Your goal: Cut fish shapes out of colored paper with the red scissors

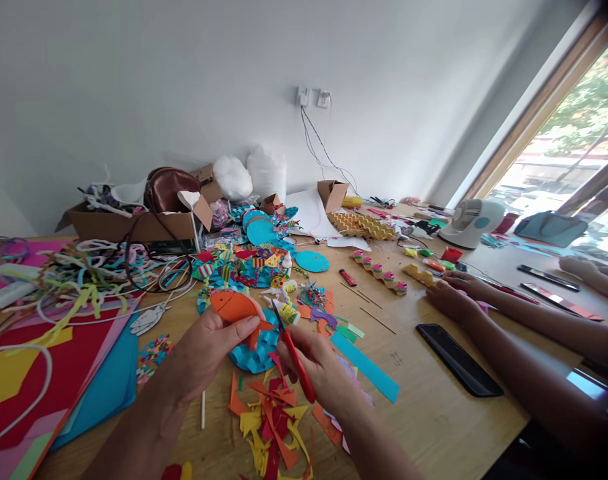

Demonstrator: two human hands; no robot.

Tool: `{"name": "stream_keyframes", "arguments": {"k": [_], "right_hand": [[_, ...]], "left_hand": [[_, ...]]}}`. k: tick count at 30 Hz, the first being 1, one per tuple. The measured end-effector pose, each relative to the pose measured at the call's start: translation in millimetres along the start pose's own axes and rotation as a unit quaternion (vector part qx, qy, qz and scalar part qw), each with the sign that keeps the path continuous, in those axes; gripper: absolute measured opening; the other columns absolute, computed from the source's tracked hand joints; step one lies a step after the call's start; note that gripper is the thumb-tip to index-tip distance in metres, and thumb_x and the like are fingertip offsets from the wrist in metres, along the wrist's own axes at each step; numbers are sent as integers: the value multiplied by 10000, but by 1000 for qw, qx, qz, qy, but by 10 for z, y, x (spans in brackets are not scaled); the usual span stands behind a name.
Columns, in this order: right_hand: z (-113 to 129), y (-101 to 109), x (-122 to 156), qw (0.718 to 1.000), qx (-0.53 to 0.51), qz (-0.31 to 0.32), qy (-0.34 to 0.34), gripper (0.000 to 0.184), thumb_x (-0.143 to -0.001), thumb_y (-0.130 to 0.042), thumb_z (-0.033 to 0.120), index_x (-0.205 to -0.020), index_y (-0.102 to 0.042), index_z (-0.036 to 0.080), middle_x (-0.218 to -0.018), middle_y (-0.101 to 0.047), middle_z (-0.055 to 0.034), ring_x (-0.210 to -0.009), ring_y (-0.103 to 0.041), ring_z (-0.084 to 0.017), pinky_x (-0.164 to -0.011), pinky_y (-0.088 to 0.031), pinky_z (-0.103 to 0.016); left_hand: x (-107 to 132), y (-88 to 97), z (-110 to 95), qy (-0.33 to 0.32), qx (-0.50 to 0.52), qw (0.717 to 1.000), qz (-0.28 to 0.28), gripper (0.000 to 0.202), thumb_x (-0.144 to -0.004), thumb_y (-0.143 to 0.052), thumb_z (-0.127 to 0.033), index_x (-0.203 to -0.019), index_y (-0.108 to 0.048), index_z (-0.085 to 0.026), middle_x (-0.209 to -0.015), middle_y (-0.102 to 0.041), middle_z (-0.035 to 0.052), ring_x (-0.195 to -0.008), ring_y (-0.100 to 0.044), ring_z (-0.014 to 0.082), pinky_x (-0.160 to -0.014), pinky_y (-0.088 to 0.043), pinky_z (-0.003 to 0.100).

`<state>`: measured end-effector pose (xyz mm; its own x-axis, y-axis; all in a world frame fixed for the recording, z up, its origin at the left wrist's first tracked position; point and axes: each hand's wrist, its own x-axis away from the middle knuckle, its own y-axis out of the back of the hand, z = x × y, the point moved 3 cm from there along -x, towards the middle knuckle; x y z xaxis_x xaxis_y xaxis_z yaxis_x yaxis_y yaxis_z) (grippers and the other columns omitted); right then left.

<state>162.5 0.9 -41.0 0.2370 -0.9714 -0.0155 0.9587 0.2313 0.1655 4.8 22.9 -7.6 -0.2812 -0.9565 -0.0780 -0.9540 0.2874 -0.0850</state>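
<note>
My left hand (204,353) pinches an orange paper fish (234,307) above the wooden table (434,413). My right hand (319,367) is closed round red-handled scissors (294,357), whose blades point up at the fish's tail end. Below both hands lies a heap of orange, yellow and red paper scraps (271,427). A blue paper disc (257,350) sits just behind the hands.
Another person's hands (454,297) rest on the table at the right, near a black phone (459,360). Coloured paper sheets (44,373) lie at left. Cardboard boxes (134,223), paper strips, glue bottles and craft pieces crowd the back. A blue paper strip (367,367) lies near my right hand.
</note>
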Motion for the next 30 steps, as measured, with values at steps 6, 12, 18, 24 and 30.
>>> {"name": "stream_keyframes", "arguments": {"k": [6, 12, 18, 24, 30], "right_hand": [[9, -64, 77, 992, -124, -10, 5, 342, -779, -622, 480, -653, -488, 193, -531, -475, 45, -469, -393, -98, -442, -288, -215], [226, -37, 60, 977, -173, -103, 65, 284, -650, -771, 323, -772, -549, 195, -680, -541, 36, -569, -442, -109, -518, -362, -219], [308, -61, -9, 982, -124, -127, 58, 242, -666, -721, 298, -727, -505, 206, -630, -499, 51, -536, -420, -107, -502, -354, -227], [304, -46, -19, 986, -90, -119, 79, 231, -691, -709, 318, -731, -511, 206, -652, -514, 39, -566, -435, -117, -519, -362, -234], [233, -6, 10, 990, -92, -88, 59, 283, -746, -656, 440, -710, -515, 196, -582, -501, 41, -523, -446, -116, -491, -363, -227]], "left_hand": [[-21, 3, -32, -29, -20, 999, 14, 160, -751, -668, -287, -631, -641, -185, -610, -533, -25, -597, -477, 124, -573, -396, 230], [-53, -57, -12, -32, -31, 998, 42, 226, -736, -668, -302, -553, -596, -191, -580, -527, -17, -586, -496, 139, -572, -407, 250], [-44, -36, 54, 12, -17, 999, 35, 170, -725, -670, -310, -610, -636, -190, -575, -600, -8, -573, -531, 141, -580, -421, 253], [-57, -28, 55, 21, -27, 999, 10, 173, -654, -712, -301, -567, -621, -182, -544, -579, -17, -551, -510, 133, -552, -410, 247], [-11, -19, 47, 25, 35, 998, 36, 184, -707, -694, -318, -606, -635, -176, -549, -604, -14, -542, -523, 121, -563, -426, 236]]}}
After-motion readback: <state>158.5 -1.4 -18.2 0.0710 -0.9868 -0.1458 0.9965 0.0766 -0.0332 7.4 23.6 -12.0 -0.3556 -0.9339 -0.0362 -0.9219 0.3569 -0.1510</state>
